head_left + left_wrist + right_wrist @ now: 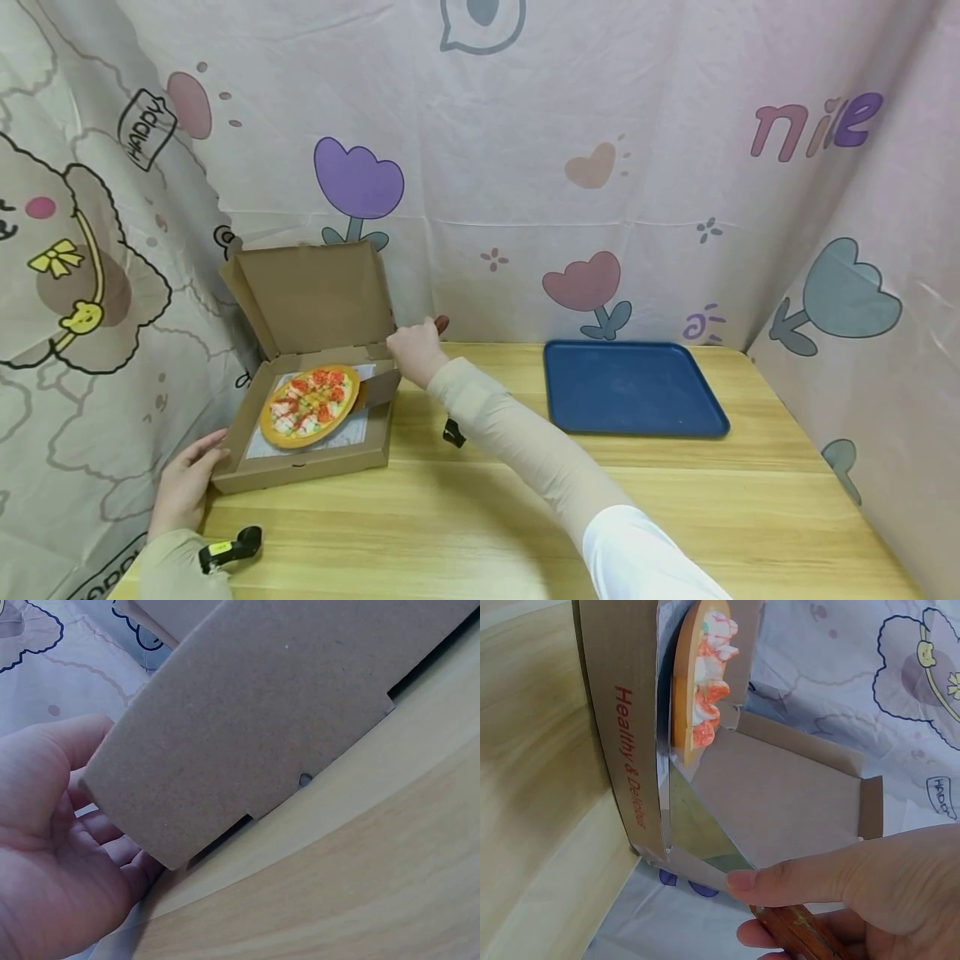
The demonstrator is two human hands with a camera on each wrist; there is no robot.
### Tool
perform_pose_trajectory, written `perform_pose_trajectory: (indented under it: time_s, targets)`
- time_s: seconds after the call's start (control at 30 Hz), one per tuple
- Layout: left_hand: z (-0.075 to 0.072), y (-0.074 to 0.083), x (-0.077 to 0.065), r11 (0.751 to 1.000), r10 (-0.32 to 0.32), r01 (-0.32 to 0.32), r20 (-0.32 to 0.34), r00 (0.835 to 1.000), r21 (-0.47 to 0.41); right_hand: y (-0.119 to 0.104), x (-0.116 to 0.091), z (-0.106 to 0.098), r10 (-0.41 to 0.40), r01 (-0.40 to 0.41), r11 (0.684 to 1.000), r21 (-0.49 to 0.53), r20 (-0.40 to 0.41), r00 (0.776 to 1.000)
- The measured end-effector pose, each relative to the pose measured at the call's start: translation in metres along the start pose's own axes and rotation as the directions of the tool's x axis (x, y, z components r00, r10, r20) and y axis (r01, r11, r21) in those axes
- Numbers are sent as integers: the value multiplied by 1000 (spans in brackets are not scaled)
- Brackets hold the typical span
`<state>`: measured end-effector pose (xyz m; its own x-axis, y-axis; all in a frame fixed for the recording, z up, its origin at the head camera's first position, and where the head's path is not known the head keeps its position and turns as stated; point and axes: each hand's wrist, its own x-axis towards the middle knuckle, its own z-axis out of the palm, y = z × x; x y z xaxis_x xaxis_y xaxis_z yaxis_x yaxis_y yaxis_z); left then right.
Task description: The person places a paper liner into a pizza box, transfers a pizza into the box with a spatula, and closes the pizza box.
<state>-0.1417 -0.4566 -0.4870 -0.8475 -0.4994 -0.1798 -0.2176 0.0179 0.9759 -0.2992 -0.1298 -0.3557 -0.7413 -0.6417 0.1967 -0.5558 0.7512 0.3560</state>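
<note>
A round pizza (311, 404) with red and white toppings lies in the open cardboard pizza box (307, 475). My right hand (418, 350) grips the wooden handle (799, 934) of a pizza server beyond the box's right side. Its flat metal blade (697, 814) crosses the right wall and reaches the pizza's right edge; how far it goes beneath is hidden. At the near left corner, my left hand (183, 483) holds the box, its fingers curled against the side (94, 829). Part of those fingers is hidden behind the cardboard in the left wrist view.
A blue rectangular tray (633, 387) lies on the wooden table (480, 517), right of the box. The raised lid (311, 296) stands near the patterned cloth (480, 167) at the back. Printed paper (352, 429) lines the box under the pizza.
</note>
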Motion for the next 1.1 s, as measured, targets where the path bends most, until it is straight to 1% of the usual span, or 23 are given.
perform_pose_trajectory:
  time_s: [0.17,0.37,0.57,0.67,0.8,0.87,0.97,1.1]
  targets:
    - [0,1,0,1000,-14,14,-4,1000,-8,5,-3,0,-9,9,1000,-9,1,1000]
    - [2,3,-1,1000,-30,30,-20,999,7,8,-6,-2,-7,7,1000,14,5,1000]
    - [2,4,-1,999,-30,30,-22,999,-18,11,-8,-4,-13,12,1000,8,10,1000]
    - [2,3,0,1000,-27,27,-19,999,-15,13,-10,-5,-9,9,1000,-6,12,1000]
    - [1,2,0,1000,-14,13,-8,1000,-17,15,-11,-5,-3,3,1000,-17,18,1000]
    - [1,2,0,999,-6,6,-2,1000,-33,15,-11,-6,0,1,1000,-15,21,1000]
    - [1,1,1,1000,4,-4,2,1000,-26,16,-11,-7,4,-4,1000,-12,30,1000]
    - [1,-1,2,1000,-3,3,-6,1000,-21,17,-12,-9,12,-12,1000,-9,41,999]
